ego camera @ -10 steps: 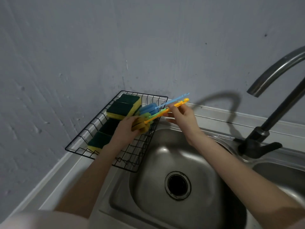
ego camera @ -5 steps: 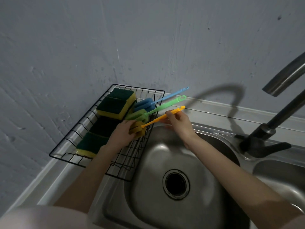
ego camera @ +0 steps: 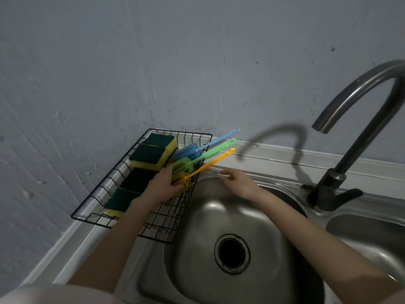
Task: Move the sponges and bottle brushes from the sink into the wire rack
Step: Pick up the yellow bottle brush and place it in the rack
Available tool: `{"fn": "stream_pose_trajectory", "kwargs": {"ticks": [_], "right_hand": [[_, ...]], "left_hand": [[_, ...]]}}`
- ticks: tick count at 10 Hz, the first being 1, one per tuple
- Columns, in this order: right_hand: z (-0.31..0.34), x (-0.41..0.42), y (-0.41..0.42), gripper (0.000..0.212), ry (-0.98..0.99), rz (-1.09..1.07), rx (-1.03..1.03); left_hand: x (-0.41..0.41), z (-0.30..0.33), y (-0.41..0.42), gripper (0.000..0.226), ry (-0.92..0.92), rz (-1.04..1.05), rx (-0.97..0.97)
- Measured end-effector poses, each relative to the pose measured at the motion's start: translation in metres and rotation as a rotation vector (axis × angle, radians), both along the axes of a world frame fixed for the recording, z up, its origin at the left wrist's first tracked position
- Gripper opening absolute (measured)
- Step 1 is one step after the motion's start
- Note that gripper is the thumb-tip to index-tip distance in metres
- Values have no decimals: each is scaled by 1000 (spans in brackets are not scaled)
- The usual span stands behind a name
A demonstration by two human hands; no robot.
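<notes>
The left hand (ego camera: 163,186) is inside the wire rack (ego camera: 122,172), its fingers curled around the soft head of the orange brush (ego camera: 198,170). The right hand (ego camera: 237,183) hangs loose and holds nothing, just below that brush's handle, over the sink (ego camera: 219,216). Past the left hand, the green brush (ego camera: 210,152), blue brush (ego camera: 203,145) and sponges (ego camera: 153,153) lie in the rack.
</notes>
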State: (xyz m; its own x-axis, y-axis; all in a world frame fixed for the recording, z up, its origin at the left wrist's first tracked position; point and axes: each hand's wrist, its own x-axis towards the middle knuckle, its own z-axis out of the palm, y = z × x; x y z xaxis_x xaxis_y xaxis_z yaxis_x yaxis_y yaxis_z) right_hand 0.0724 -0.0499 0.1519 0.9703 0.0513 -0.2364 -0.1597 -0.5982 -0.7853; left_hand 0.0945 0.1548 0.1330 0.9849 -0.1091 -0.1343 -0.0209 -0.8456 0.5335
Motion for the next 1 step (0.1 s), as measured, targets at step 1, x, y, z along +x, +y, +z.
{"fn": "stream_pose_trajectory", "kwargs": {"ticks": [1], "right_hand": [[9, -8, -4, 41, -24, 37, -150]], "left_hand": [[-2, 11, -8, 71, -71, -26, -14]]}}
